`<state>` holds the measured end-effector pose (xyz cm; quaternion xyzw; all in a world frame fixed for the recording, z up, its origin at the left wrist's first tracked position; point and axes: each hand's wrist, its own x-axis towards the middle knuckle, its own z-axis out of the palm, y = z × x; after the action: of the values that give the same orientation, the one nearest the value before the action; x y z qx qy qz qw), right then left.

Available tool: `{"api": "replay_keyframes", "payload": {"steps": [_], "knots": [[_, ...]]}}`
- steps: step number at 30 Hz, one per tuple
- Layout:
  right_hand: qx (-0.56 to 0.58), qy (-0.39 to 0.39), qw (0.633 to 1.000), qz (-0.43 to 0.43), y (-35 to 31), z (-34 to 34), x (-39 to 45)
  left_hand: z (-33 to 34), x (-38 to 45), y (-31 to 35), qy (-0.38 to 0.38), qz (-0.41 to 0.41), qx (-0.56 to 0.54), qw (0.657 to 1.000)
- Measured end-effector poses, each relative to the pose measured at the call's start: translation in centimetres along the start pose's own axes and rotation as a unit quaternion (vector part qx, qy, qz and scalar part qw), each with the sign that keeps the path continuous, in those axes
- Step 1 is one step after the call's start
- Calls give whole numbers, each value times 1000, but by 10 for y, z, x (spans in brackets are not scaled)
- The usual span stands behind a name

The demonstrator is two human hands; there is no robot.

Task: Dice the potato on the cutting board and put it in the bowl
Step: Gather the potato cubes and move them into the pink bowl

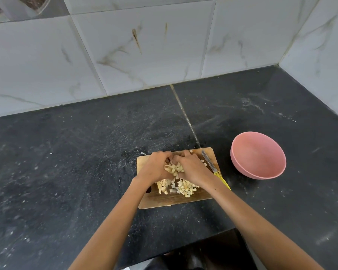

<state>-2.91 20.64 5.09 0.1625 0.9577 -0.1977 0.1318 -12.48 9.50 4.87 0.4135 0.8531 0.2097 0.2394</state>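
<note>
Your left hand (154, 165) and right hand (191, 166) meet over the far half of the board (176, 199), palms inward, fingers curled and cupped around a heap of the dice (174, 168), fingertips touching at the far side. More potato cubes lie loose on the board's near half. The knife (213, 168) rests on the board's right edge. The bowl (259, 155) stands just right of it.

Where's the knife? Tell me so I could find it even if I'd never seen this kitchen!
Start at the dark stone counter and find the light wooden cutting board near its front edge. The knife with a yellow handle lies along the board's right side, just beside the right hand, its handle end sticking out off the board. It's the only long thin thing there; the round pink bowl sits further right.
</note>
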Motion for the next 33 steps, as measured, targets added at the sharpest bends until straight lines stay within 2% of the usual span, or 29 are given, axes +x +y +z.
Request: {"api": "replay_keyframes", "payload": {"steps": [9, 18, 25, 31, 33], "knots": [[113, 30, 993, 34, 17, -28, -4, 2, -1, 4, -15, -25, -59, 998], [176, 10, 984, 24, 19, -42, -17, -16, -4, 4, 1, -29, -131, 991], [179, 140, 973, 49, 22, -16, -28, -9, -16, 7, 44, -33, -164, 985], [97, 90, 991, -27, 1, 21, -37, -9, -20, 4, 53, -62, -239, 968], [130, 116, 984, -17, 5, 22, -39, -11, -22, 4, 50, -67, -257, 963]]}}
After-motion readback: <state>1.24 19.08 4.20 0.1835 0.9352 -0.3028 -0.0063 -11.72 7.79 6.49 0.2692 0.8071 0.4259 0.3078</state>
